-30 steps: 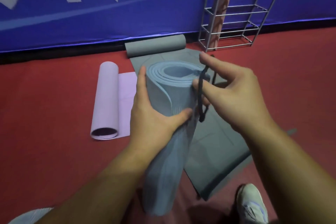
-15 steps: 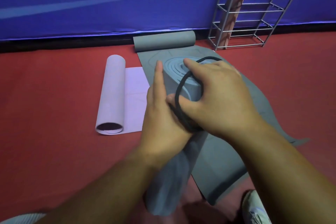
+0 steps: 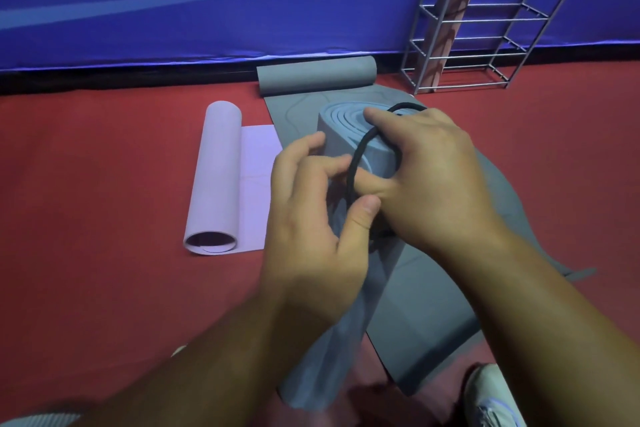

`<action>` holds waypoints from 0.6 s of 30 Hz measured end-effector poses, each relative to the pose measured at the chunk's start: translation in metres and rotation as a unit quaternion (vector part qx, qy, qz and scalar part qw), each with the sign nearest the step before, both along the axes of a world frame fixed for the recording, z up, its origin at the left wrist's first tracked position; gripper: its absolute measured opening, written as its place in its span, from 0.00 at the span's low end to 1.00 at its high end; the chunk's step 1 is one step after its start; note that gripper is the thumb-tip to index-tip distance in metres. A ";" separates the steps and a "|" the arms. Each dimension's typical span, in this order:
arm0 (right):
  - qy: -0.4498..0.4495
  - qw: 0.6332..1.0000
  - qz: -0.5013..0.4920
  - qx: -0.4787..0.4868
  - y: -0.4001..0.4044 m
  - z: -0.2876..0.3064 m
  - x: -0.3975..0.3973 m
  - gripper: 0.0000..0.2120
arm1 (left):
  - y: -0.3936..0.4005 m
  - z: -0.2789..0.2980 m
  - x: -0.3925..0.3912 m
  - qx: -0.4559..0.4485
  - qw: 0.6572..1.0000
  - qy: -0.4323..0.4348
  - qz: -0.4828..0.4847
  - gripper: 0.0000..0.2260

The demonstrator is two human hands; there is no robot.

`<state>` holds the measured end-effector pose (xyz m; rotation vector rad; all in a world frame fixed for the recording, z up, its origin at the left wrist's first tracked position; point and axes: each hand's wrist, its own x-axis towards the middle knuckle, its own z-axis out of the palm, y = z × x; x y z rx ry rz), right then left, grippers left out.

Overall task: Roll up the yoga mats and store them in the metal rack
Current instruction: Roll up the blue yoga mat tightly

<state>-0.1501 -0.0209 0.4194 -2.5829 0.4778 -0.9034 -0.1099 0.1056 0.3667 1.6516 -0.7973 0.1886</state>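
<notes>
A rolled blue-grey yoga mat [image 3: 341,135] stands tilted in front of me, its spiral top end in view. A black elastic loop [image 3: 360,152] lies over that top end. My right hand [image 3: 426,177] holds the loop, fingers curled round it at the roll's top. My left hand [image 3: 311,218] grips the roll just below, its thumb touching the loop. A partly rolled grey mat [image 3: 317,78] lies flat behind and under the roll. A partly rolled lilac mat [image 3: 216,177] lies to the left. The metal rack [image 3: 485,21] stands at the back right with a pink rolled mat [image 3: 450,14] upright in it.
A red floor [image 3: 86,201] runs all round. A blue banner wall [image 3: 207,10] closes off the back. My white shoe [image 3: 491,399] is at the bottom right beside the grey mat's near edge.
The black loop, held beside the roll a second ago, now sits over the roll's top end. My left hand has slid up the roll to meet the loop.
</notes>
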 end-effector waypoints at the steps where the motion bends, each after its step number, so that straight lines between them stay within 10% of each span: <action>1: -0.005 1.000 0.004 -0.002 0.000 0.000 -0.001 0.31 | 0.001 0.000 0.002 0.002 1.000 -0.011 0.009 0.11; 18: -0.044 0.998 0.048 -0.010 0.020 0.001 -0.018 0.26 | 0.022 0.030 0.057 0.123 0.975 -0.113 0.146 0.24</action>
